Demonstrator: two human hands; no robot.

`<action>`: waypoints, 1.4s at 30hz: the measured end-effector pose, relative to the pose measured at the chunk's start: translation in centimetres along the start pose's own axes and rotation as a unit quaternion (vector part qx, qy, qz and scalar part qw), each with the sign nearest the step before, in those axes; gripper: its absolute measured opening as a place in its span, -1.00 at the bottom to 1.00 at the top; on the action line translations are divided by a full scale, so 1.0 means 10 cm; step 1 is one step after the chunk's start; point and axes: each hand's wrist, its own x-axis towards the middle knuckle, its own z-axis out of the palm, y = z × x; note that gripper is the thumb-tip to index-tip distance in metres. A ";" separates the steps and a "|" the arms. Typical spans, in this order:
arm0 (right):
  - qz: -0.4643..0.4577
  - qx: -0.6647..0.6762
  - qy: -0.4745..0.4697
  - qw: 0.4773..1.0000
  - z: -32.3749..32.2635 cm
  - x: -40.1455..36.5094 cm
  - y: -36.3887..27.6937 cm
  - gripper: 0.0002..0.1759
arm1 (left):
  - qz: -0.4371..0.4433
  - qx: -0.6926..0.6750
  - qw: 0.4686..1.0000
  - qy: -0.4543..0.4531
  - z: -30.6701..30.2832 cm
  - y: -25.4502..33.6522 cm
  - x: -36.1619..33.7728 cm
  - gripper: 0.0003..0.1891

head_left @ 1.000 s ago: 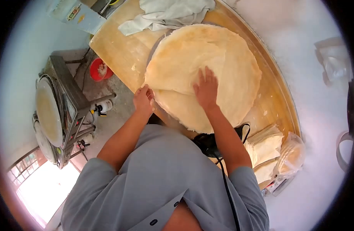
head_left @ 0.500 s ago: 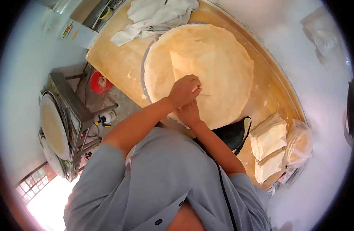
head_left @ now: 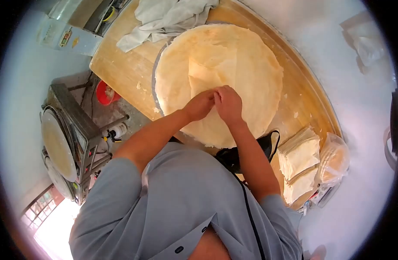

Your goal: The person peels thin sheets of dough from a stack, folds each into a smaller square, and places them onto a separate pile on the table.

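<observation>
A large round stack of thin dough sheets (head_left: pixel 255 82) covers the middle of the wooden table. On its top, a thin dough sheet (head_left: pixel 205 73) shows a folded, angular flap. My left hand (head_left: pixel 200 105) is closed, its fingertips pinching at the near edge of that flap. Right beside it, my right hand (head_left: pixel 229 104) is closed too, thumb and fingers meeting the left fingertips at the same edge. The bit of sheet between the fingers is mostly hidden.
Piles of cut sheets (head_left: pixel 299 151) lie at the right, next to a plastic bag of round sheets (head_left: pixel 334 160). A black bag (head_left: pixel 229 159) sits by my right forearm. Grey cloth (head_left: pixel 168 19) lies at the back. Round griddles (head_left: pixel 59 145) and a red bowl (head_left: pixel 104 93) are left.
My right hand has moved forward from below my left hand to beside it, fingertips together. My left hand has shifted slightly left and turned. The whole view has shifted a little.
</observation>
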 end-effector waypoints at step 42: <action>0.273 0.216 -0.001 0.938 0.03 0.12 0.56 -0.64 | 0.079 0.223 0.960 0.148 -0.16 -0.28 -0.32 -0.48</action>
